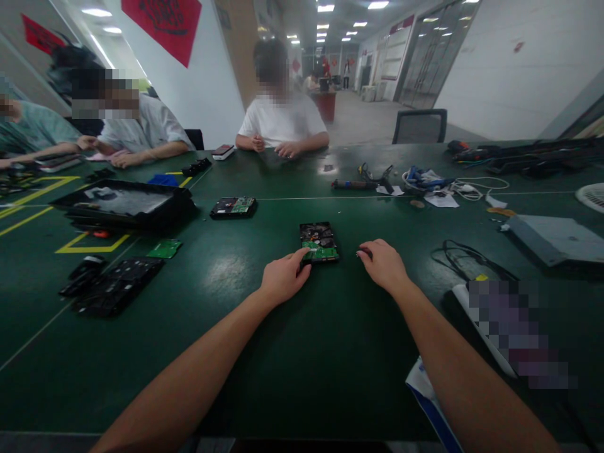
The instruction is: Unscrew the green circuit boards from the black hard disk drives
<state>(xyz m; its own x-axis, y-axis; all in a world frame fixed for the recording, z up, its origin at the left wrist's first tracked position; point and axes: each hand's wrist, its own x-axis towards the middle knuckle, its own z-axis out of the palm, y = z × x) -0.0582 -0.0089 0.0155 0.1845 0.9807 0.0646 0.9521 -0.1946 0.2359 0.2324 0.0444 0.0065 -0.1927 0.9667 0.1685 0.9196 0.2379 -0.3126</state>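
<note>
A hard drive with a green circuit board facing up lies on the dark green table in front of me. My left hand rests on the table with its fingers curled, thumb and forefinger touching the drive's near left corner. My right hand lies just right of the drive, fingers loosely curled, with a small dark object at its fingertips that I cannot make out.
A second hard drive and a black tray lie at the left, with black parts nearer. Tools and cables sit at the right. Three people sit across the table. A blurred device lies by my right arm.
</note>
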